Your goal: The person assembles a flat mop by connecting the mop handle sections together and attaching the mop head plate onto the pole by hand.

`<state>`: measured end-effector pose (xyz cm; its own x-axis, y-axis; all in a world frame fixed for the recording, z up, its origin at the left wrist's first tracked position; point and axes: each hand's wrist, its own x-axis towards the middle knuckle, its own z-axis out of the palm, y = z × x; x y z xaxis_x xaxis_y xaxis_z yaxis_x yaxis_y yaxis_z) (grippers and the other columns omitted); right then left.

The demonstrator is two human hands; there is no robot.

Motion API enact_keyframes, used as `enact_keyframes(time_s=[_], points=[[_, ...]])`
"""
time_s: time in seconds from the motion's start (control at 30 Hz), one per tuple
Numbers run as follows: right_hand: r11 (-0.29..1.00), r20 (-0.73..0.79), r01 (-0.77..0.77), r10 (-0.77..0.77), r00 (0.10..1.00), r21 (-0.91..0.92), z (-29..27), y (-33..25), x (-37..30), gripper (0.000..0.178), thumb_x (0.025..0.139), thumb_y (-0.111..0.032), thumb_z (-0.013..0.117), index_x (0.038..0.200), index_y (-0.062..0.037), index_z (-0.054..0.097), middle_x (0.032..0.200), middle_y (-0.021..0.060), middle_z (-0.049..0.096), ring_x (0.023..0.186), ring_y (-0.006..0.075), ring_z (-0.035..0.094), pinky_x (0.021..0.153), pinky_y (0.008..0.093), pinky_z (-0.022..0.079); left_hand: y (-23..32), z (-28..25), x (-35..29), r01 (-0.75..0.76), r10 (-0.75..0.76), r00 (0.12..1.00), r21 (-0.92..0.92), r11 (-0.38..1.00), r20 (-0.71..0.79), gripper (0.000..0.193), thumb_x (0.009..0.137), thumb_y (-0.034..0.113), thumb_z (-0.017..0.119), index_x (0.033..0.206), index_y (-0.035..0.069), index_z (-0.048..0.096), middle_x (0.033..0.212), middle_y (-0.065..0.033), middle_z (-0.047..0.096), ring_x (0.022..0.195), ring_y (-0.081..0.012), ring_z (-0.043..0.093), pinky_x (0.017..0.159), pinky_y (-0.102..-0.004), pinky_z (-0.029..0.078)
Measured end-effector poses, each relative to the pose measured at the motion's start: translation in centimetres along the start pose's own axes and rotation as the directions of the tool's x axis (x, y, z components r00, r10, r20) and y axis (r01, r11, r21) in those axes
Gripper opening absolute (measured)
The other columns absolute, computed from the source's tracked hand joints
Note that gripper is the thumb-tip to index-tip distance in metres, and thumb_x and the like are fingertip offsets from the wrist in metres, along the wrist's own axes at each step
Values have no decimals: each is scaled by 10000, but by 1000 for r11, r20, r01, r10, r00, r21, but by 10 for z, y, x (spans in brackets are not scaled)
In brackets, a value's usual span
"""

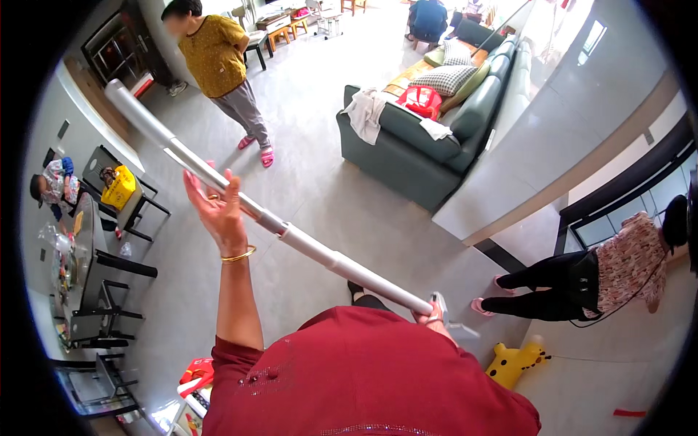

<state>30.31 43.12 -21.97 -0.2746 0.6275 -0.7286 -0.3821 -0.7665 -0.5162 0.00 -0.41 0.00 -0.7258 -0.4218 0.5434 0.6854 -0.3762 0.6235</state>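
The maroon shirt (pixel 371 370) hides part of the right hand (pixel 432 318), which in turn covers the near end of the pole (pixel 313 249). A pale grey piece (pixel 464 333) beside that hand is partly covered and cannot be made out. The top edge cuts off a person in blue (pixel 427 19), and the clutter (pixel 65 270) on the dark table (pixel 90 245) is too small to tell.
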Motion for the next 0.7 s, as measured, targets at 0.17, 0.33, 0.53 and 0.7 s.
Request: enact_keyframes(time_s=[0.17,0.33,0.53,0.7], points=[[998,282,17,2,960,-64,106,-32,33,153,851,-260,496,920,-135,441,760,33,530,703,234,554,648,476,508,16,-25,3,455,-425,889,-447,770,173,516,903,498,471,1089,20,531,829,-116,642,855,-259,622,816,-379,492],[985,336,-5,64,940,-173,238,-12,13,184,806,-177,558,948,-131,449,762,53,543,708,258,558,681,502,500,25,-81,-27,301,-418,907,-610,733,-54,518,832,516,570,1005,27,566,789,-39,540,779,-192,521,766,-339,454],[941,406,12,135,904,-339,323,75,-55,286,735,-103,597,964,-58,431,851,120,511,767,271,524,744,466,494,79,-155,-55,147,-438,859,-691,708,-266,454,790,492,621,761,63,475,614,-4,385,606,-131,377,626,-277,366],[932,499,-144,303,812,-332,342,107,-107,166,714,20,515,839,-16,412,699,118,468,638,265,506,681,440,500,122,-171,-56,35,-335,852,-595,803,-402,491,826,520,559,693,101,340,564,24,272,528,-100,265,551,-251,282]])
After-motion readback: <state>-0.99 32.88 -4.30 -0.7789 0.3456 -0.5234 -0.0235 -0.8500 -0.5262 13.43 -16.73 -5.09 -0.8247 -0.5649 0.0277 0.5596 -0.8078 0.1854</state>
